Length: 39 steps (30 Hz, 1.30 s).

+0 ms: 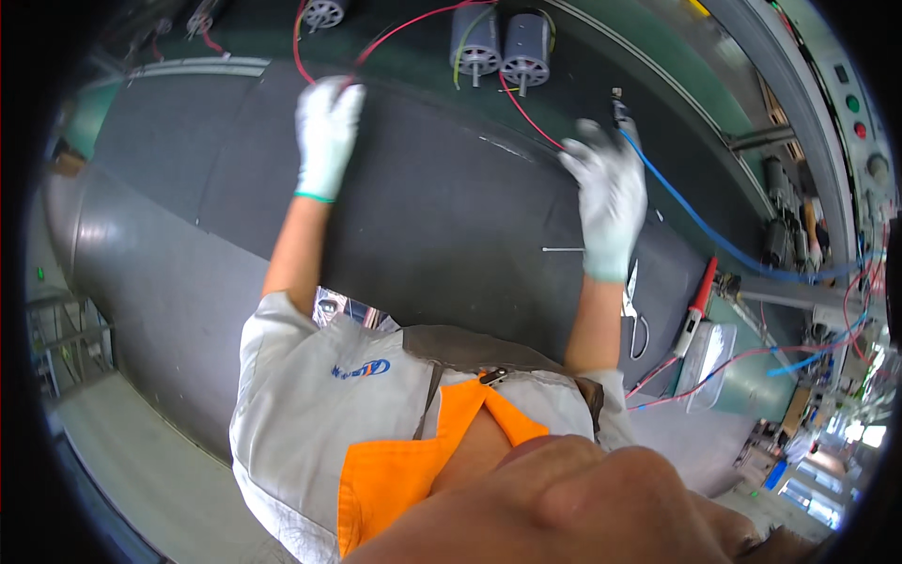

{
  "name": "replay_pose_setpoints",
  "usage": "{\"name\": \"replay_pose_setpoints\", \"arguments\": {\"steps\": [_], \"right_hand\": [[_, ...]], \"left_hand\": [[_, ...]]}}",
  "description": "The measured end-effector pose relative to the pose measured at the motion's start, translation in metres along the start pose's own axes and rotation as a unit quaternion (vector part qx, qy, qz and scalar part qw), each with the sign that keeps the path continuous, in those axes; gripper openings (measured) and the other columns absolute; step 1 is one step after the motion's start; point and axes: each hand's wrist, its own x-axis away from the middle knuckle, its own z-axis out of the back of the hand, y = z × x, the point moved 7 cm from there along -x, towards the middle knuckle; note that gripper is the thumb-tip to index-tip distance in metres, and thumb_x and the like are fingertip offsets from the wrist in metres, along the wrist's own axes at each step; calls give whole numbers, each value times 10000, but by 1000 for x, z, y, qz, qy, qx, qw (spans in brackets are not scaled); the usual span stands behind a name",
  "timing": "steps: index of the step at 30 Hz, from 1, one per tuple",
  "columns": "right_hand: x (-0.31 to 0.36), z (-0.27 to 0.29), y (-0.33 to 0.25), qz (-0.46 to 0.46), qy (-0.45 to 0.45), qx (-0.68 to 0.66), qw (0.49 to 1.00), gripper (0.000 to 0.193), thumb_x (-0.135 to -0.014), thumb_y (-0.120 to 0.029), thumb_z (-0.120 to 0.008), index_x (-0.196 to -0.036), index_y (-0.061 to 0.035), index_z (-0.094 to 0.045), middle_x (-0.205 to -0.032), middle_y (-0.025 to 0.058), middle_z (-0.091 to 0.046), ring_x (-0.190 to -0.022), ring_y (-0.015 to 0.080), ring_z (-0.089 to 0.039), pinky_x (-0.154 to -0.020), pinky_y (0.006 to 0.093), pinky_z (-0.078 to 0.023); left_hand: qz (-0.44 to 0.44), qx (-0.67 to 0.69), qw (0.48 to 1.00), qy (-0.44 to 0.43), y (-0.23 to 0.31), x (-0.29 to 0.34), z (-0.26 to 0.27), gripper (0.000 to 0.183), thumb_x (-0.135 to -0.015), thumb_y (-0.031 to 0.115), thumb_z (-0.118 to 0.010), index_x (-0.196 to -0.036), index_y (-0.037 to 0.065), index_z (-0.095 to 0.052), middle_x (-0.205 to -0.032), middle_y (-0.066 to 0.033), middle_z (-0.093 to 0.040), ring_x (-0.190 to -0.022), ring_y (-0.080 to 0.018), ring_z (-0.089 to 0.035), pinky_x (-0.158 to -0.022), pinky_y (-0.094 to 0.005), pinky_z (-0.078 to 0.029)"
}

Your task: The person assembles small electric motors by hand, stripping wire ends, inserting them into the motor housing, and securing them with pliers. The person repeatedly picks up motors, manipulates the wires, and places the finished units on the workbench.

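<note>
My left hand, in a white glove with a green cuff edge, is closed on a red wire that runs up toward the grey motors. Two cylindrical grey motors, one beside the other, lie at the far side with their shafts toward me. My right hand, gloved too, is blurred by motion, with fingers apart. Another red wire from the motors ends at its fingertips; whether it is gripped is unclear. Behind these fingers is a small dark tool on a blue hose.
More motors lie at the far left. Right of my right forearm are scissors, a red-handled tool with a cable and a clear plastic tray. A white cable tie lies on the dark mat. Buttons line the frame at right.
</note>
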Motion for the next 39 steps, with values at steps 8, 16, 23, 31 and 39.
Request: {"name": "replay_pose_setpoints", "arguments": {"steps": [8, 16, 23, 31, 39], "right_hand": [[-132, -3, 146, -167, 80, 202, 962, 843, -921, -61, -656, -1628, -117, -200, -947, 152, -704, -656, 162, -687, -504, 312, -558], [-28, 7, 74, -273, -16, 96, 957, 302, -996, -140, -613, -1297, -129, -596, -951, 31, -669, -596, 26, -497, -445, 158, -349], [157, 19, 42, -382, -5, 135, 914, 522, -959, -136, -590, -1440, -51, -408, -774, 92, -690, -502, 115, -635, -421, 258, -515], [179, 19, 58, -51, -90, 382, 918, 941, -875, -336, -730, -1624, -125, -203, -804, 147, -720, -732, 289, -737, -684, 391, -565], [170, 19, 63, -51, -130, 371, 918, 845, -919, -322, -695, -1614, -119, -259, -960, 215, -722, -866, 399, -716, -759, 457, -558]], "left_hand": [[88, 131, 983, -97, 21, 10, -14, 442, -944, 135, -681, -1359, 2, -606, -1313, -161, -642, -1238, -305, -603, -1084, -412, -458], [393, 498, 725, -268, 71, 55, -111, 650, -1001, 238, -664, -1518, -54, -401, -1482, -179, -514, -1376, -263, -507, -1103, -412, -451], [444, 469, 637, -421, 151, 110, -48, 604, -994, 221, -655, -1492, -24, -418, -1348, -101, -568, -1170, -199, -591, -937, -355, -521], [-161, -19, 933, -323, 121, 128, -16, 385, -1040, 196, -523, -1358, -1, -608, -1327, -179, -641, -1233, -357, -585, -1097, -462, -419], [-161, -140, 922, -322, 89, 147, -14, 492, -934, 159, -606, -1401, 19, -547, -1400, -206, -566, -1326, -386, -505, -1140, -487, -363]]}}
